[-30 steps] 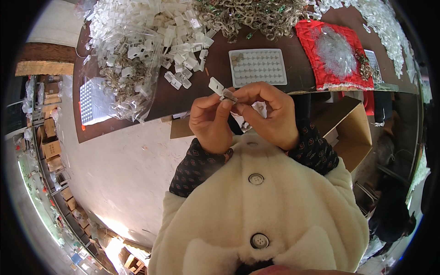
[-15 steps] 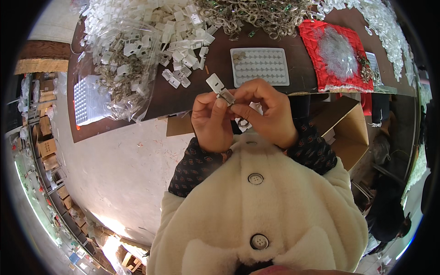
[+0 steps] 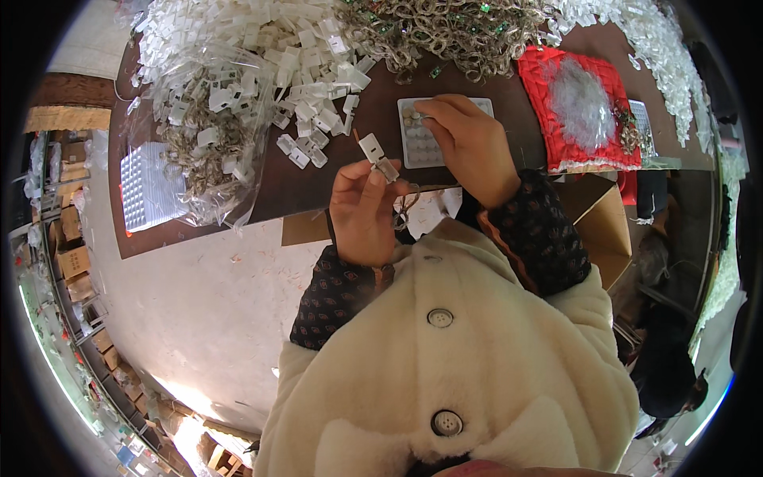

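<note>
Left hand [image 3: 366, 215]: thumb and fingers are closed on a small white plastic case [image 3: 371, 149], which projects tilted at the hand's twelve o'clock; a loose cord [image 3: 409, 208] hangs at three o'clock. Right hand [image 3: 475, 147]: at two o'clock from the left, its thumb and forefinger are narrowed over the pale tray [image 3: 404, 155], near a few small discs [image 3: 409, 118]; whether they grip one cannot be told. More white cases [image 3: 314, 67] lie at eleven o'clock. The held case is probably light, stiff, rather slippery and weak at its fold, so best pinched by the lower part's side edges.
</note>
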`<state>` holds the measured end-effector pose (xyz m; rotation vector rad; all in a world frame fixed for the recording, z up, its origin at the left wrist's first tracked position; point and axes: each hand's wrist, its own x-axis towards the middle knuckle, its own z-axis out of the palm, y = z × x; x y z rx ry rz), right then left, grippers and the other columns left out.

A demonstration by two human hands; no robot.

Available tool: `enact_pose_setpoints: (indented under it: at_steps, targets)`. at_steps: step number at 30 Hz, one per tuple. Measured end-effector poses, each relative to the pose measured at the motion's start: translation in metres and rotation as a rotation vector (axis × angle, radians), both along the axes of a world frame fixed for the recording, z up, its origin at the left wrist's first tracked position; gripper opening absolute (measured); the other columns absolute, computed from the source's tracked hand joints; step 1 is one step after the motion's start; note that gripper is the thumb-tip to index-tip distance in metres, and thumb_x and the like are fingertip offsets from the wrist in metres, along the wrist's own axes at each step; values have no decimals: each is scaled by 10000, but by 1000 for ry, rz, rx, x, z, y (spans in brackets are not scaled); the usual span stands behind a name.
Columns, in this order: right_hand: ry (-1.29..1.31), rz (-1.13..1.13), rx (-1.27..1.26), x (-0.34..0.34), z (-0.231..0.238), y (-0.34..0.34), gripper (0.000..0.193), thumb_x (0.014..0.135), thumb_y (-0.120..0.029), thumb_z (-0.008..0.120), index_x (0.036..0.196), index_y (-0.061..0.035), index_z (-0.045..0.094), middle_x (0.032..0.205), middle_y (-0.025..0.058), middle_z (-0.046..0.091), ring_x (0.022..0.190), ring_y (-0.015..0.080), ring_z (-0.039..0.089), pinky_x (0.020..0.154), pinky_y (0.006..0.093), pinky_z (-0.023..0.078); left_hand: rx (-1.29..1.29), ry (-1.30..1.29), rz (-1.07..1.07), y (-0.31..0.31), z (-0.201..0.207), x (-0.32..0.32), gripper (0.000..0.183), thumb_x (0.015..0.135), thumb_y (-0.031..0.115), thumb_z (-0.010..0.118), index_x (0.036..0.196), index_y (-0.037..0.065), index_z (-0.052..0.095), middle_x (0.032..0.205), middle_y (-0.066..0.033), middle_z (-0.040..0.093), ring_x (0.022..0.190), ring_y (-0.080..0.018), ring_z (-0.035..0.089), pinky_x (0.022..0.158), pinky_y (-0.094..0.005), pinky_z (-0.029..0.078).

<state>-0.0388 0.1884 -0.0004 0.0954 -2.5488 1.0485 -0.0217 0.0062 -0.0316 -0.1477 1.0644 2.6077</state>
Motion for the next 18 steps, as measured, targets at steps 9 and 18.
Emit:
enact_pose_setpoints:
  at_steps: [9,18]
  targets:
    - [-103,-27,146,-17,-21,2,160,846,-10,675,997,-62,672,959,110,644,826,326,657,700,372,536,35,-26,-34,-8,-1,-4,159,985,135,611,1111,50,567,1092,-153,675,833,-186,620,856,-375,514]
    - [44,174,-153,14,24,-19,199,821,26,710,997,-66,697,945,98,634,791,253,663,687,333,540,143,69,-13,-5,-5,-3,173,981,49,581,1154,57,591,1114,-153,674,919,-224,661,845,-389,547]
